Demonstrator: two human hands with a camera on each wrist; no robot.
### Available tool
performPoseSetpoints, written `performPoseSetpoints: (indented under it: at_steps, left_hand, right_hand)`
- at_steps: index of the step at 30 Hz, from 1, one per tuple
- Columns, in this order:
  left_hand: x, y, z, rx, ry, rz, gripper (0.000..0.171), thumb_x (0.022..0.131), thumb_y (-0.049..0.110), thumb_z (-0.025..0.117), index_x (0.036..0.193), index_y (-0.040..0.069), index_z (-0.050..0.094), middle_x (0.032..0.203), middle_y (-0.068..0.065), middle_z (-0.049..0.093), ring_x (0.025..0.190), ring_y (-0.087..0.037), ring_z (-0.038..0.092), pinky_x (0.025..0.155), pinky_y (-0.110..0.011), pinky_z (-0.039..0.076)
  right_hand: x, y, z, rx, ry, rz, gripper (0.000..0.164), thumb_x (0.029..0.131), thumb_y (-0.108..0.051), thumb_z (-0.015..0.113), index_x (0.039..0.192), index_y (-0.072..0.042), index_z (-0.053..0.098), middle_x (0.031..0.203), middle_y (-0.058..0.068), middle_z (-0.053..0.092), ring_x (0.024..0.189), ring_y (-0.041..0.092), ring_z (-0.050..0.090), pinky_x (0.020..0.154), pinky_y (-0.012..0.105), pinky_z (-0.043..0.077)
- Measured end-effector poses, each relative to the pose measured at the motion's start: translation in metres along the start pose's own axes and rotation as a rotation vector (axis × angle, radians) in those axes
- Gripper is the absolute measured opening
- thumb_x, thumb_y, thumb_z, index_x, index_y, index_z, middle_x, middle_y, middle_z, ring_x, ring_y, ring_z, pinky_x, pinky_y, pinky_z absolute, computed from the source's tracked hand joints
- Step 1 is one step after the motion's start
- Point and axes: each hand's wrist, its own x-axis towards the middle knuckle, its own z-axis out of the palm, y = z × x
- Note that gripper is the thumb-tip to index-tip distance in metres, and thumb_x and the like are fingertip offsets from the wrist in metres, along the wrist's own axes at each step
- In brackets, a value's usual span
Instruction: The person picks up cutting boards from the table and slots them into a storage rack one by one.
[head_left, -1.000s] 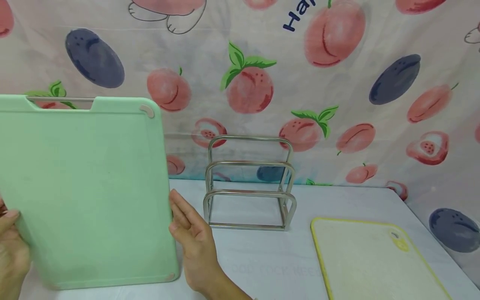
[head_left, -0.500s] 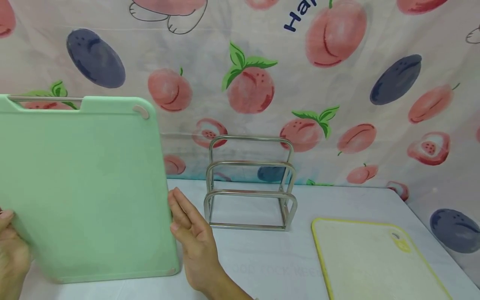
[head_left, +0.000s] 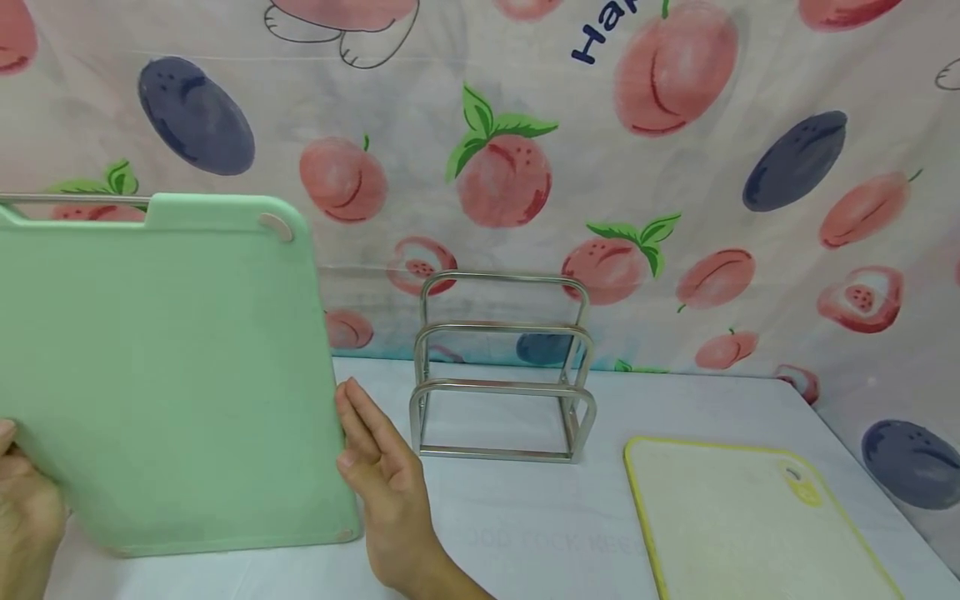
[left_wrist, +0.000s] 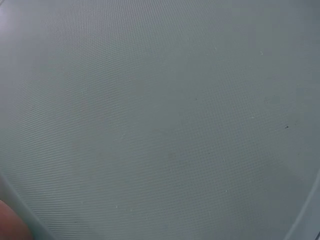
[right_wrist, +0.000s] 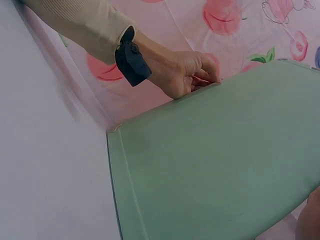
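My plain mint-green board [head_left: 172,375] with greyish-beige corner pads [head_left: 277,227], my ribbed beige sleeve [right_wrist: 85,25], silver rack [head_left: 504,387] near the back edge of a white tabletop [head_left: 495,508], yellow-rimmed cream board [head_left: 750,517] by its right edge, pale backdrop [head_left: 570,183] printed with pink peaches, green leaves, dark-blue fruit.

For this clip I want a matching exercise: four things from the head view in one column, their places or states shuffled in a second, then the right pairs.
Things
1. Green board
2. Metal rack
3. Yellow-rimmed board
4. Fruit-print backdrop

Places or states
A. Lying flat toward the right of the head view
B. Hanging behind the table
C. Held upright at the left of the head view
D. Standing near the middle of the head view, with nothing in its slots

Right pairs
1-C, 2-D, 3-A, 4-B
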Motion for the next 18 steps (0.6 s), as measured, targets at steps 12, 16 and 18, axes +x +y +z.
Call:
performPoseSetpoints:
  at_steps: [12,16,18]
  left_hand:
    - [0.006,0.000,-0.014,0.009,0.155,-0.073,0.034,0.077,-0.023,0.038,0.107,-0.009,0.043,0.097,-0.020,0.048,0.087,-0.027,0.047,0.087,-0.031,0.035]
    - [0.007,0.000,-0.013,-0.016,0.179,-0.080,0.032,0.077,-0.023,0.040,0.105,-0.010,0.044,0.094,-0.020,0.049,0.084,-0.027,0.049,0.086,-0.031,0.036]
    - [0.007,0.000,-0.013,-0.026,0.180,-0.069,0.030,0.078,-0.022,0.041,0.106,-0.010,0.044,0.094,-0.021,0.049,0.083,-0.029,0.049,0.085,-0.032,0.038]
  right_hand:
    - [-0.001,0.000,0.001,-0.036,-0.005,-0.009,0.052,0.090,0.000,0.035,0.140,-0.014,0.029,0.144,0.001,0.026,0.131,0.018,0.019,0.104,0.031,0.020]
    - [-0.002,0.003,0.000,-0.039,-0.021,-0.031,0.051,0.090,-0.001,0.034,0.140,-0.011,0.027,0.144,0.003,0.025,0.131,0.019,0.020,0.104,0.032,0.019]
    - [-0.002,0.003,-0.001,-0.041,-0.025,-0.044,0.051,0.090,0.000,0.033,0.140,-0.009,0.026,0.144,0.006,0.024,0.131,0.021,0.020,0.104,0.034,0.019]
